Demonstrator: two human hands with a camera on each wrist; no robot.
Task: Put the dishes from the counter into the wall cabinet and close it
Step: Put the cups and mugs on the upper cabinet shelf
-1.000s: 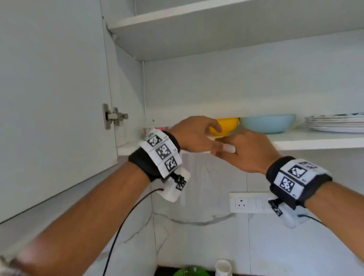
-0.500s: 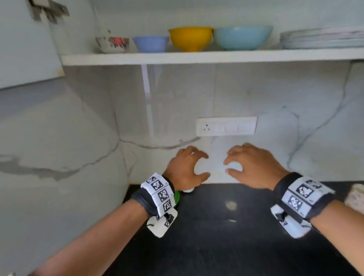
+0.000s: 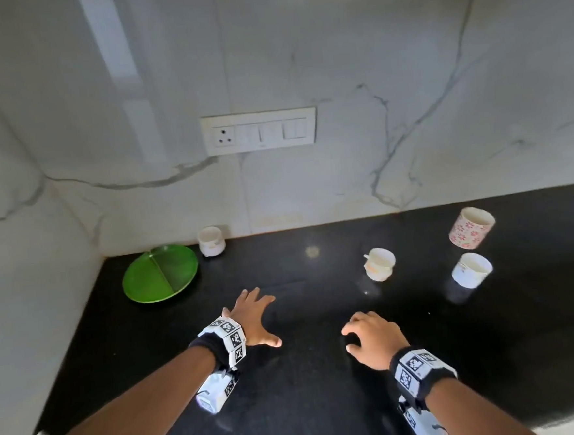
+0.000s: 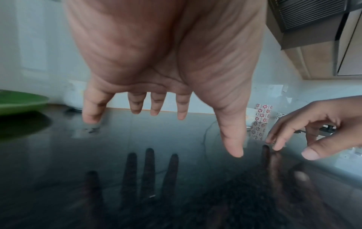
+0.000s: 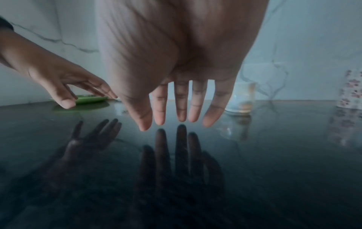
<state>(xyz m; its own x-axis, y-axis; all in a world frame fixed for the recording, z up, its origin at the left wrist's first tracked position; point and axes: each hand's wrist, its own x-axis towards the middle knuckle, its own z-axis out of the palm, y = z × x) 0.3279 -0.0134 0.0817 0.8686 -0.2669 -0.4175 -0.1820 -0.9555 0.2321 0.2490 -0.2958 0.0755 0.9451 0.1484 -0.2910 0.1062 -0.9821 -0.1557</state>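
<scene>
On the black counter (image 3: pixel 307 385) lie a green divided plate (image 3: pixel 160 273) at the back left corner and a small white cup (image 3: pixel 211 241) beside it. To the right stand a white cup with an orange mark (image 3: pixel 379 264), a plain white cup (image 3: pixel 471 270) and a red-flowered cup (image 3: pixel 471 227). My left hand (image 3: pixel 256 316) hovers just above the counter with fingers spread, right of the plate (image 4: pixel 19 101). My right hand (image 3: pixel 372 338) hovers low in front of the cups, its straight fingers (image 5: pixel 181 106) holding nothing. The wall cabinet is out of view.
A marble backsplash with a white switch and socket panel (image 3: pixel 259 131) rises behind the counter, and a marble side wall (image 3: pixel 17 270) closes the left end. The glossy counter top mirrors both hands.
My view has swung down from the cabinet shelf with bowls and plates to the counter. Both hands have dropped from the shelf edge to just above the counter top.
</scene>
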